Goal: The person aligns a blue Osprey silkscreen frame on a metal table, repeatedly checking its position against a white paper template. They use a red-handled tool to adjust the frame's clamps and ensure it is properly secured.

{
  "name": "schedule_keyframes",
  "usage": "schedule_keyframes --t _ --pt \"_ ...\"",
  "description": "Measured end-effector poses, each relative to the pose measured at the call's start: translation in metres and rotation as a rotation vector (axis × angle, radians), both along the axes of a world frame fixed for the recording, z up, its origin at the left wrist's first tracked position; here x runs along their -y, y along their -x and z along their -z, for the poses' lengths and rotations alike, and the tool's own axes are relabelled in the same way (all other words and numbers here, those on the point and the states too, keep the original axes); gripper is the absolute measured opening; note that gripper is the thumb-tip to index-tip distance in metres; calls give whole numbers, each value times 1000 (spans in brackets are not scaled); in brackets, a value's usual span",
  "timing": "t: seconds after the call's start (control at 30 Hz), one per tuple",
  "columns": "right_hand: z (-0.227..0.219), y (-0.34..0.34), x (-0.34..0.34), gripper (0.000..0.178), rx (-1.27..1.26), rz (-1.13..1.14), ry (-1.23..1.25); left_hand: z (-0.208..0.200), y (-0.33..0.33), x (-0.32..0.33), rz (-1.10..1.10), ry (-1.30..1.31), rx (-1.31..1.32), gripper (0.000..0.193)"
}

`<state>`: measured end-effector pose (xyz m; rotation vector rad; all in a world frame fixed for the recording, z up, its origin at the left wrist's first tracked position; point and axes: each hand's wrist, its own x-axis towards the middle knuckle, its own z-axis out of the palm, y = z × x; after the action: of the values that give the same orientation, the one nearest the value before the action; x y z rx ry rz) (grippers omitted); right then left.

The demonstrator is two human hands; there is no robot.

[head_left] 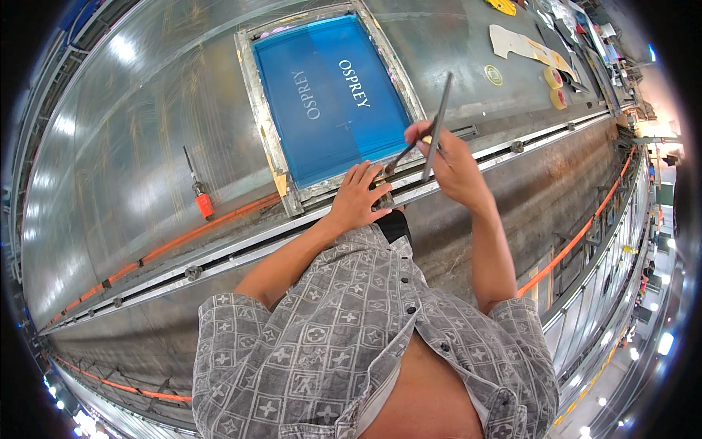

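A screen-printing frame point(265, 124) with blue mesh and white lettering lies on the long metal table. At its near right corner, my right hand point(455, 164) is closed round a dark T-handle wrench point(443, 110). The wrench's shaft slants down left to a small metal clamp point(387, 196) at the table's near rail. My left hand point(357, 196) lies over the frame's near edge and this clamp, fingers spread and touching the metal. Its fingers partly cover the clamp, so the wrench's contact with it is unclear.
An orange-handled tool point(203, 205) lies left of the frame. Tape rolls point(559, 99) and a cut piece of tan board point(523, 45) lie at the far right. A metal rail point(241, 256) runs along the near edge, with an orange hose point(164, 249) beside it.
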<state>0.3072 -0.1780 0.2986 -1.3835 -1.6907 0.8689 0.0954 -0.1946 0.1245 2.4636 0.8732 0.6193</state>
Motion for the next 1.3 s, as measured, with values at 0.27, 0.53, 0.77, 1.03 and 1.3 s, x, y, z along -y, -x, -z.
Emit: schedule_keyframes --t 0.27,0.53,0.77,1.03,1.3 --pt "-3 5 6 14 163 211 -62 -13 1 -4 14 -45 -2 50" --pt "-1 1 6 28 -237 -73 140 -10 -1 1 32 -58 -11 50" --pt "-3 7 15 12 -62 218 107 -11 2 1 30 -50 -2 50" --pt "12 19 18 11 -65 210 -39 -6 9 2 35 -20 -24 55" --pt "17 26 26 6 -414 74 -18 -19 36 5 0 110 68 65"
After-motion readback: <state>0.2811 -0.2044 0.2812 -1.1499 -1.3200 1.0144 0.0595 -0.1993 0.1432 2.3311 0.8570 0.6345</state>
